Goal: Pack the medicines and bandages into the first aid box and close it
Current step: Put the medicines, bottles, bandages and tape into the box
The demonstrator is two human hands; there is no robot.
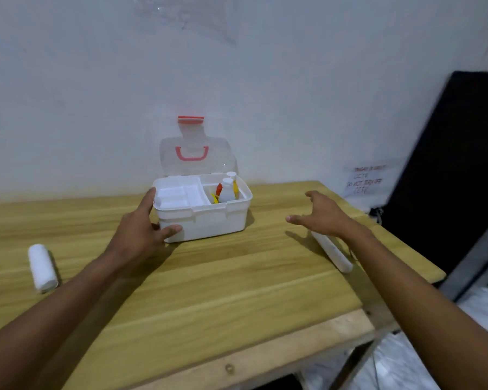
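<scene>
Lying at the far left of the light wooden desk, well to the left of the white plastic first aid box, is a white rolled bandage. The left hand grips the box's left front corner, the fingers up its left side and the thumb pressed on the front wall. The box stands near the desk's back edge with its clear lid upright against the wall, a pink handle on it. A white divided tray fills the box's left part; in the right part stand small white bottles, with red and yellow items among them. To the right of the box the right hand hovers open, fingers spread, holding nothing. Just under its wrist, right of the box, a white tube-shaped object lies on the desk.
</scene>
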